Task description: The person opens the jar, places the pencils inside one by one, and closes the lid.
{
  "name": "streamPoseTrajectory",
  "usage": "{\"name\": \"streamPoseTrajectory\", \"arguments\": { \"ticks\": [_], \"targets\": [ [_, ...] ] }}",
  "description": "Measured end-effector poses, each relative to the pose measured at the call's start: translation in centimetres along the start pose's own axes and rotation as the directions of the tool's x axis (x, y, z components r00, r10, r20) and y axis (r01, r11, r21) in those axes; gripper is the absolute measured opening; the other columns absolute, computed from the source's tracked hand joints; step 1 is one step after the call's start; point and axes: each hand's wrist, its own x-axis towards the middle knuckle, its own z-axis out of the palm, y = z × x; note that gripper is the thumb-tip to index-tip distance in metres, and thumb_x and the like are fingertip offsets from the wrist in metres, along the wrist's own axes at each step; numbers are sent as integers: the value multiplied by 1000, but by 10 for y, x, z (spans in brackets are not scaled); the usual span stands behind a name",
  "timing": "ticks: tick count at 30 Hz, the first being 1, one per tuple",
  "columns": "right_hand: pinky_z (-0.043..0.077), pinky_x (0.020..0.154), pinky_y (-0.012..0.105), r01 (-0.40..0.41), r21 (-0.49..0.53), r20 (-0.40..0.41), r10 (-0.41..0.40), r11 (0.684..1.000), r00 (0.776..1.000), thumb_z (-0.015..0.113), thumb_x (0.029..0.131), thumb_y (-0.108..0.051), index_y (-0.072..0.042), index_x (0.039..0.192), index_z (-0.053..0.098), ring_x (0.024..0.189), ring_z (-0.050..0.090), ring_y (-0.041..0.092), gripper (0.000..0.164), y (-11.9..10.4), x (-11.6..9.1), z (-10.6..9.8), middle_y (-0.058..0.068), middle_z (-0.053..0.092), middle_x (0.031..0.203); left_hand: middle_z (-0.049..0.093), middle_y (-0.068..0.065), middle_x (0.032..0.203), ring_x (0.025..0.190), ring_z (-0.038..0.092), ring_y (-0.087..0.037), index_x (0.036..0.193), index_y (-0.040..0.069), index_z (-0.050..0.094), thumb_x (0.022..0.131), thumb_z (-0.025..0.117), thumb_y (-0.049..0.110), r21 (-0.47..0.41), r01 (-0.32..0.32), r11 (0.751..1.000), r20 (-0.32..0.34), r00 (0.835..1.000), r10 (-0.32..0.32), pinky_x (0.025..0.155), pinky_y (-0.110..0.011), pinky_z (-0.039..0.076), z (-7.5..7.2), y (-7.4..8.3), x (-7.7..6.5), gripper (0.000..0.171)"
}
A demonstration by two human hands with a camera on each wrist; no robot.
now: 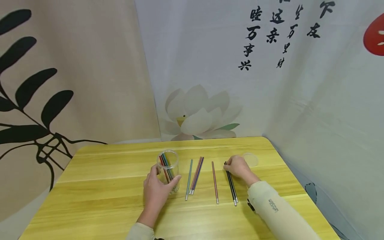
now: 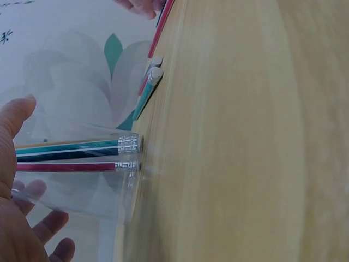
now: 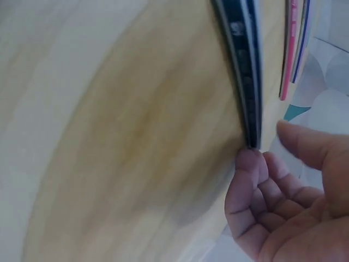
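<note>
My left hand [image 1: 156, 190] curves round a clear plastic cup [image 1: 168, 167], thumb on one side and fingers on the other. Several coloured pencils [image 2: 71, 148] stand in the cup, their metal-banded ends down. My right hand [image 1: 239, 167] touches the far ends of black pencils [image 1: 231, 183] lying on the table. In the right wrist view its fingertips meet those ends, while the thumb [image 3: 305, 144] stands apart from them. Between the hands lie a teal pencil [image 1: 189, 180], a red and a dark blue pencil [image 1: 198, 176] side by side, and a single red pencil [image 1: 215, 182].
A clear round disc [image 1: 251, 159], perhaps a lid, lies on the table beyond the right hand. The wooden table [image 1: 105, 193] ends at a printed cloth backdrop [image 1: 207, 66], with another cloth along the right side.
</note>
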Motion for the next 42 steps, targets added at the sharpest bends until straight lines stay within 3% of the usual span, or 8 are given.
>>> {"name": "streamPoseTrajectory", "arguments": {
  "ticks": [6, 17, 21, 25, 29, 33, 39, 42],
  "targets": [
    [62, 91, 45, 7, -23, -26, -7, 1000, 1000, 78, 97, -14, 1, 107, 76, 95, 70, 23, 19, 2, 3, 4, 18, 77, 118, 65, -20, 135, 103, 63, -32, 151, 11, 50, 77, 90, 65, 1, -1, 1000, -3, 1000, 1, 76, -40, 52, -1, 2, 0, 100],
    [61, 82, 38, -53, 89, -18, 54, 995, 998, 83, 93, -12, 3, 108, 75, 90, 70, 24, 23, 5, 3, 2, 18, 77, 110, 65, -21, 137, 119, 63, -40, 152, 9, 49, 79, 91, 57, 0, 2, 1000, 2, 1000, -2, 89, -55, 55, -2, 5, -3, 97],
    [60, 71, 31, -66, 165, -11, 69, 984, 998, 82, 93, -7, 5, 106, 74, 81, 72, 21, 19, 12, 4, 3, 17, 77, 101, 65, -21, 137, 121, 62, -41, 151, 8, 49, 80, 91, 58, -3, 1, 1000, 6, 1000, -1, 92, -58, 55, -1, 5, -3, 97],
    [57, 63, 27, -59, 179, -4, 61, 982, 998, 79, 93, -1, 6, 103, 73, 74, 71, 19, 14, 17, 5, 1, 15, 75, 90, 64, -21, 138, 123, 61, -42, 152, 8, 49, 80, 91, 57, -8, 2, 1000, 8, 1000, -2, 95, -59, 54, -1, 5, -3, 97],
    [57, 69, 30, -39, 125, -11, 40, 991, 999, 81, 90, -3, 4, 100, 72, 78, 69, 21, 14, 17, 5, -4, 15, 75, 91, 64, -21, 137, 120, 62, -40, 152, 8, 49, 80, 92, 56, -9, 5, 1000, 5, 1000, -5, 92, -57, 54, -2, 5, -3, 97],
    [57, 75, 34, -24, 19, -16, 25, 1000, 1000, 83, 85, -5, -3, 86, 68, 81, 62, 21, 15, 14, 5, -8, 9, 69, 89, 65, -20, 135, 112, 63, -36, 151, 8, 50, 79, 91, 59, 1, 1, 1000, 2, 1000, -1, 84, -49, 54, -2, 5, -3, 97],
    [30, 52, 24, -38, -106, 23, 40, 994, 999, 75, 88, -4, -18, 55, 41, 53, 31, 10, 49, 12, 6, -8, -7, 33, 54, 65, -21, 135, 111, 63, -36, 151, 9, 50, 79, 91, 59, 2, 4, 1000, 6, 1000, -4, 83, -49, 54, -2, 5, -3, 97],
    [30, 48, 24, -62, -107, 37, 67, 992, 997, 71, 90, -5, -19, 55, 38, 49, 31, 10, 50, 10, 4, -6, -7, 31, 52, 65, -21, 135, 111, 63, -36, 151, 9, 50, 80, 91, 59, 3, 2, 1000, 3, 1000, -2, 84, -49, 54, -1, 5, -3, 96]
  ]
}}
